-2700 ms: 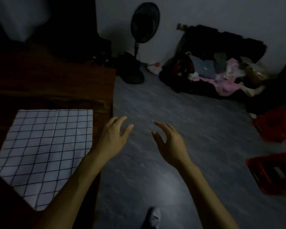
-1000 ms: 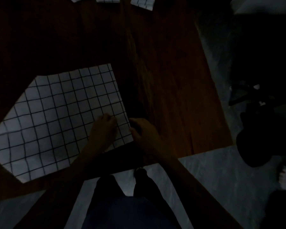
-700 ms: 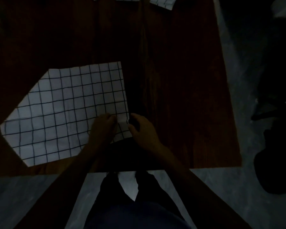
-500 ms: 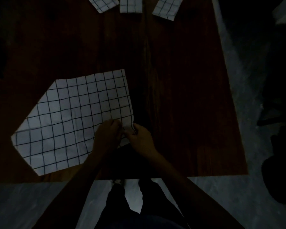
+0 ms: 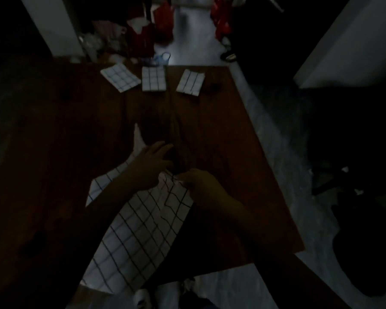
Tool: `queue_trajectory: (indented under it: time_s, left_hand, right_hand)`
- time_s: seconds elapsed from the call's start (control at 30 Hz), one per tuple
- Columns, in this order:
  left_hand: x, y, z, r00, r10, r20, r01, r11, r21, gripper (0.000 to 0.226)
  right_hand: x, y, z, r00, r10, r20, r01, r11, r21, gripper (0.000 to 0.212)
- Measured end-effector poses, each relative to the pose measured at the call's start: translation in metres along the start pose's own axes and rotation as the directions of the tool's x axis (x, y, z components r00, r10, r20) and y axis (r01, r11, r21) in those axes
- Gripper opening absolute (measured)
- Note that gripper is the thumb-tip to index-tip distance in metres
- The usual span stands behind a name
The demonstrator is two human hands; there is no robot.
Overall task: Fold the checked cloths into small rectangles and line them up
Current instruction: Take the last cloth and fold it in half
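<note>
Large white cloth with dark grid lines (image 5: 138,237): lying part-folded on the dark brown wooden table (image 5: 221,134), stretching from the near table edge toward the middle, one pointed corner sticking out on the far side past the left hand. Draping slightly over the near edge.

Right hand (image 5: 201,186): pinching the cloth's right far corner, fingertips (image 5: 183,177) curled together on the fabric, edge lifting and wrinkling just beneath them.

Left hand (image 5: 149,166): lying over the cloth's far part, just left of the right hand, fingers (image 5: 163,146) extending toward the far side and spreading a little; pressing on the fabric or hovering over it, cannot tell in the dim light. Forearm crossing the cloth diagonally.

Three small folded checked rectangles, sitting in a row near the far table edge, well apart from both hands: left one (image 5: 120,77) turning at an angle, middle one (image 5: 153,78) lying straight, right one (image 5: 190,82) tilting slightly.

Red bags (image 5: 152,30) and mixed clutter standing on the grey floor (image 5: 276,139) beyond the table; contents too dark to tell.
</note>
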State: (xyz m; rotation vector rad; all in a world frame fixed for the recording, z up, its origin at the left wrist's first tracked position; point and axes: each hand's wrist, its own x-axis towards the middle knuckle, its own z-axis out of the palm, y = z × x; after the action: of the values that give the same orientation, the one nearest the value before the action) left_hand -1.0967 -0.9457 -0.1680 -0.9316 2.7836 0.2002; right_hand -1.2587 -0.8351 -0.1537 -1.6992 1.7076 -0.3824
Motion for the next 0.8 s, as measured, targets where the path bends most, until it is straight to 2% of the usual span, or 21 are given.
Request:
queue_trajectory:
  time_s: [0.07, 0.13, 0.27, 0.33, 0.4, 0.5, 0.57, 0.67, 0.8]
  left_hand:
    - [0.013, -0.005, -0.012, 0.998, 0.017, 0.065, -0.018, 1.000, 0.006, 0.041]
    - [0.022, -0.009, -0.022, 1.000, -0.009, 0.022, 0.010, 0.999, -0.037, 0.029]
    - [0.024, -0.018, -0.058, 0.956, -0.094, -0.278, 0.069, 0.993, -0.097, 0.018]
    - [0.018, -0.026, -0.081, 0.893, -0.103, -0.438, 0.067, 0.993, -0.097, 0.013]
    - [0.011, -0.039, -0.103, 0.816, -0.130, -0.564, 0.095, 0.991, -0.090, 0.019]
    - [-0.009, -0.052, -0.135, 0.745, -0.219, -0.630, 0.167, 0.976, -0.142, 0.027]
    - [-0.028, -0.054, -0.155, 0.659, -0.257, -0.707, 0.173, 0.966, -0.191, 0.030]
    - [-0.060, -0.051, -0.177, 0.545, -0.260, -0.797, 0.151, 0.966, -0.211, 0.036]
    - [-0.098, -0.050, -0.187, 0.453, -0.261, -0.853, 0.143, 0.965, -0.220, 0.039]
  right_hand:
    - [-0.006, -0.008, -0.031, 1.000, -0.011, -0.016, 0.010, 0.996, -0.086, 0.034]
    - [-0.013, -0.011, -0.060, 0.991, -0.052, -0.120, 0.029, 0.981, -0.190, 0.033]
    - [-0.019, -0.017, -0.108, 0.938, -0.023, -0.345, -0.105, 0.932, -0.347, 0.040]
    - [-0.017, -0.023, -0.125, 0.896, -0.057, -0.440, -0.135, 0.909, -0.394, 0.037]
    - [-0.017, -0.035, -0.141, 0.847, -0.099, -0.523, -0.132, 0.912, -0.387, 0.029]
    - [-0.021, -0.057, -0.161, 0.744, -0.194, -0.639, -0.094, 0.917, -0.388, 0.020]
    - [-0.022, -0.070, -0.168, 0.653, -0.268, -0.708, -0.059, 0.914, -0.400, 0.021]
    - [-0.022, -0.085, -0.177, 0.495, -0.347, -0.797, 0.004, 0.917, -0.398, 0.029]
    - [-0.031, -0.101, -0.172, 0.353, -0.410, -0.841, 0.026, 0.903, -0.430, 0.031]
